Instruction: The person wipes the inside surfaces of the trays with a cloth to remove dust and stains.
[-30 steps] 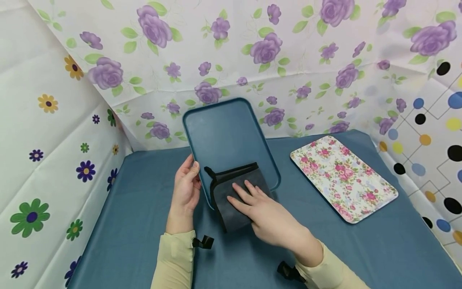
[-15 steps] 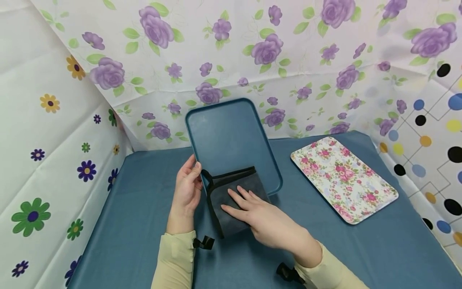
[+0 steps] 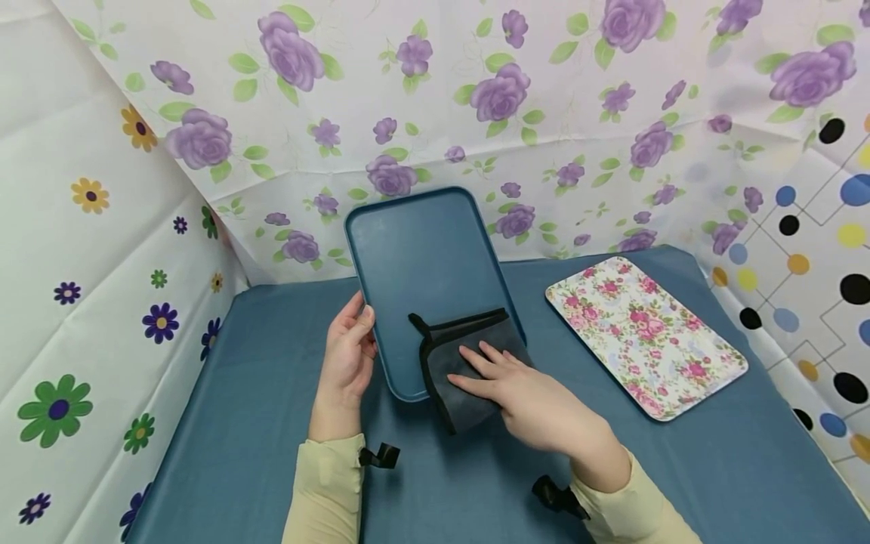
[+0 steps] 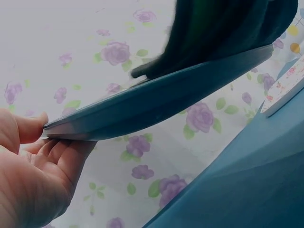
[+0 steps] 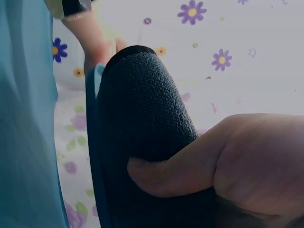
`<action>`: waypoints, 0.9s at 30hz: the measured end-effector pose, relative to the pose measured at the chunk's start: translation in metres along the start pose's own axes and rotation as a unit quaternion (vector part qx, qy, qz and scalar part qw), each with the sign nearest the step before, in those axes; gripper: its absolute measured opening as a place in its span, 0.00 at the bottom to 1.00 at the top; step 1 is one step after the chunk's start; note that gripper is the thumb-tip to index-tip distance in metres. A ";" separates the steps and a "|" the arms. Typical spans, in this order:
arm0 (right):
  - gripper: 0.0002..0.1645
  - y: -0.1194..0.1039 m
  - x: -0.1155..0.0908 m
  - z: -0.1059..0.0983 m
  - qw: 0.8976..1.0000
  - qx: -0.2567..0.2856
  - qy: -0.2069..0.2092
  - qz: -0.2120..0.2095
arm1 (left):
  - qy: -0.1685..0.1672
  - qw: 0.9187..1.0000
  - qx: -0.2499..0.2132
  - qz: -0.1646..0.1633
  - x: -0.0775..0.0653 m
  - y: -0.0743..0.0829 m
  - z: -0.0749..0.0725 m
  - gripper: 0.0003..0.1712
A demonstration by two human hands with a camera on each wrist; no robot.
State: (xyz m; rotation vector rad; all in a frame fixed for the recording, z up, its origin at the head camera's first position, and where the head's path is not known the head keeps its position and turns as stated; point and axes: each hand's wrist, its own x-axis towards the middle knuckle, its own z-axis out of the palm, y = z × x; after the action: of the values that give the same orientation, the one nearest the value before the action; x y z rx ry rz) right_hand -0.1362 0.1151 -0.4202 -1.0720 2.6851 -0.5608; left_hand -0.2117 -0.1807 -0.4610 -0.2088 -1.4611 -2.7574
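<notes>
In the head view, a blue rectangular tray [image 3: 424, 257] with a low rim is held up at a tilt. My left hand [image 3: 348, 355] grips its left edge, thumb on top and fingers underneath, as the left wrist view shows of the tray [image 4: 137, 111]. A folded dark grey cloth [image 3: 451, 378] with black edging and a small loop lies against the tray's lower right part, overhanging the bottom rim. My right hand [image 3: 530, 397] presses flat on the cloth with spread, mostly straight fingers. In the right wrist view my thumb lies along the fuzzy cloth [image 5: 142, 99].
On the right of the blue-covered table [image 3: 272, 393] lies a white rectangular board with pink flowers [image 3: 646, 336]. A curtain with purple flowers [image 3: 499, 94] stands close behind the tray. Patterned sheets also hang at the left and right.
The right hand slid the cloth slightly left and down across the tray, then back to the right, baring the lower left corner. The left hand and tray stay nearly still.
</notes>
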 end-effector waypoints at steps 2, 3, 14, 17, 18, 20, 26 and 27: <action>0.48 0.002 -0.002 -0.003 1.000 0.003 0.000 0.022 | -0.001 1.000 0.001 0.002 0.000 0.001 -0.001 0.29; 0.48 0.003 -0.002 -0.004 0.999 0.004 0.000 0.032 | -0.002 1.000 0.003 0.002 0.000 0.001 -0.001 0.29; 0.48 0.002 -0.003 -0.005 0.999 0.007 0.005 0.041 | 0.005 1.000 0.000 -0.002 -0.001 0.000 0.002 0.29; 0.46 0.000 -0.001 -0.002 1.000 0.003 0.011 0.027 | 0.009 1.000 -0.002 -0.003 0.000 -0.002 0.003 0.29; 0.46 -0.001 0.000 -0.001 1.000 0.002 0.013 0.020 | 0.010 1.000 -0.002 -0.004 0.000 -0.003 0.003 0.29; 0.45 -0.003 0.001 0.001 1.000 0.002 0.015 0.005 | 0.013 1.000 0.000 -0.005 0.001 -0.005 0.004 0.29; 0.47 -0.013 0.008 0.010 0.999 0.001 0.019 -0.045 | 0.028 1.000 0.006 -0.009 0.001 -0.008 0.007 0.29; 0.47 -0.015 0.009 0.012 0.998 -0.001 0.020 -0.053 | 0.030 0.999 0.006 -0.009 0.002 -0.008 0.008 0.29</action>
State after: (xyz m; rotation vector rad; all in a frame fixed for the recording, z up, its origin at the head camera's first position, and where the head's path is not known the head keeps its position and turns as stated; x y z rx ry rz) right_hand -0.1295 0.0960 -0.4249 -1.2233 2.6752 -0.6033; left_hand -0.2130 -0.1694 -0.4631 -0.1123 -1.4723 -2.7431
